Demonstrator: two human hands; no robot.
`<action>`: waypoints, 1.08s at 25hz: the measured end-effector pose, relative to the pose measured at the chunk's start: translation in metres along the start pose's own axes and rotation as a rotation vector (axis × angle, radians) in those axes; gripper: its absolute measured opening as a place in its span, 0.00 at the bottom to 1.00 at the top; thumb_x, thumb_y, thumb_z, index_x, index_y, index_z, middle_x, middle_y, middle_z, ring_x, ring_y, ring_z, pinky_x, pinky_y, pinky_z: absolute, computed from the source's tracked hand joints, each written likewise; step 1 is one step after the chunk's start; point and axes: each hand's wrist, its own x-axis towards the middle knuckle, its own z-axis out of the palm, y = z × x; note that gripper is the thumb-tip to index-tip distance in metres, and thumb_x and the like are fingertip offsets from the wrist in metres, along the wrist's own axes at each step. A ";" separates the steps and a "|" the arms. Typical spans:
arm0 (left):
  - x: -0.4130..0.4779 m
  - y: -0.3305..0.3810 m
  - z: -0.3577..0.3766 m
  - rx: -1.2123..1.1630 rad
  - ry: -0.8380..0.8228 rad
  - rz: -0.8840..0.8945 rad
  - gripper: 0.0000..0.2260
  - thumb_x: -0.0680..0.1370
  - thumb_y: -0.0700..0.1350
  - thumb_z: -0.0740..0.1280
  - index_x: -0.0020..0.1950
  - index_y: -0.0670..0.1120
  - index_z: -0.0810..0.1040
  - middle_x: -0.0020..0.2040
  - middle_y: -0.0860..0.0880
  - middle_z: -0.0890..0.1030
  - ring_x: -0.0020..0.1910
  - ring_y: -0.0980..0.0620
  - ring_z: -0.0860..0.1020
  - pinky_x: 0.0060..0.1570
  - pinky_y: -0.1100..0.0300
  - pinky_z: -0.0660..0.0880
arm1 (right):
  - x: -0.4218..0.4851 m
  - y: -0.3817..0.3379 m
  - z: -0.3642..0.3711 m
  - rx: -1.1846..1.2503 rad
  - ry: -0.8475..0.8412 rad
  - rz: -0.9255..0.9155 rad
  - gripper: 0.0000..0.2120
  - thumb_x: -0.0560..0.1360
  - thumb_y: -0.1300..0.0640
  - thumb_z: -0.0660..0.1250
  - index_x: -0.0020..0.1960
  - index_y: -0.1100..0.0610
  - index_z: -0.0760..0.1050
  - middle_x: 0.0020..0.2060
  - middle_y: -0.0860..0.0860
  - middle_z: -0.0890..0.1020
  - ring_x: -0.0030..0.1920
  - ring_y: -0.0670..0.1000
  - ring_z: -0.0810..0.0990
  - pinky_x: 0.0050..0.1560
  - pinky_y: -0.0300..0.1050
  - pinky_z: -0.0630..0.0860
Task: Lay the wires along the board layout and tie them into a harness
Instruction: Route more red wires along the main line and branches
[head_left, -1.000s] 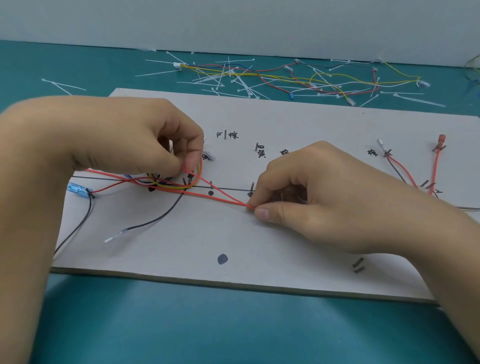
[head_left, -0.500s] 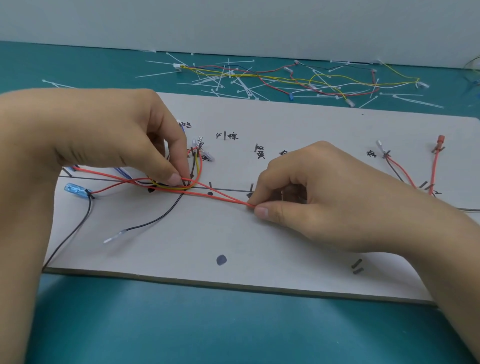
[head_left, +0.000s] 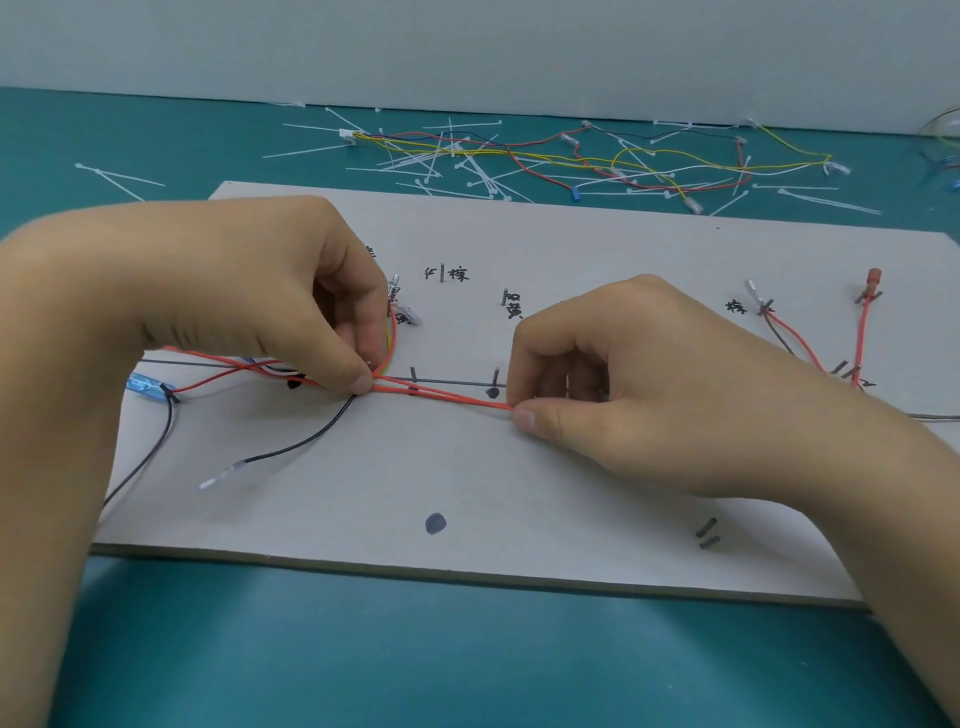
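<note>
A grey layout board (head_left: 519, 483) with drawn lines, dots and labels lies on the teal table. Red wires (head_left: 447, 396) run along its middle line. My left hand (head_left: 249, 296) pinches the wire bundle at a junction where a red and yellow branch curves up to small terminals (head_left: 402, 306). My right hand (head_left: 639, 384) pinches the red wires further right, pulling them taut between the two hands. A black wire (head_left: 306, 441) trails down to a white-tipped end. A blue connector (head_left: 143, 385) sits at the left. More red wires (head_left: 862, 332) lie at the right.
Behind the board lies a loose pile of coloured wires (head_left: 597, 161) and several white cable ties (head_left: 457, 166). A single cable tie (head_left: 119, 179) lies at the far left. A pale wall closes off the back.
My left hand slid down and right along the bundle, from the raised loop to the junction on the line. The red wires now lie straighter. My right hand kept its pinch.
</note>
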 end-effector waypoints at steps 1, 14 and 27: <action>0.001 0.001 0.000 -0.003 0.012 0.005 0.17 0.56 0.65 0.77 0.40 0.59 0.85 0.33 0.54 0.85 0.31 0.54 0.82 0.38 0.52 0.80 | 0.000 0.000 -0.001 -0.016 0.014 0.012 0.04 0.74 0.56 0.73 0.41 0.49 0.82 0.32 0.36 0.80 0.35 0.41 0.79 0.35 0.31 0.72; 0.006 0.001 0.006 -0.026 0.079 -0.037 0.21 0.58 0.57 0.85 0.41 0.59 0.78 0.36 0.56 0.84 0.27 0.58 0.78 0.27 0.69 0.74 | -0.002 0.002 -0.004 -0.139 0.126 0.067 0.04 0.75 0.47 0.72 0.47 0.46 0.80 0.36 0.42 0.80 0.40 0.38 0.76 0.34 0.33 0.68; -0.001 0.002 -0.001 0.042 0.218 -0.068 0.26 0.60 0.77 0.70 0.46 0.59 0.78 0.31 0.59 0.76 0.25 0.60 0.71 0.34 0.55 0.72 | 0.014 -0.023 0.022 -0.289 0.212 0.103 0.03 0.75 0.52 0.66 0.42 0.49 0.74 0.41 0.45 0.79 0.46 0.53 0.77 0.42 0.48 0.75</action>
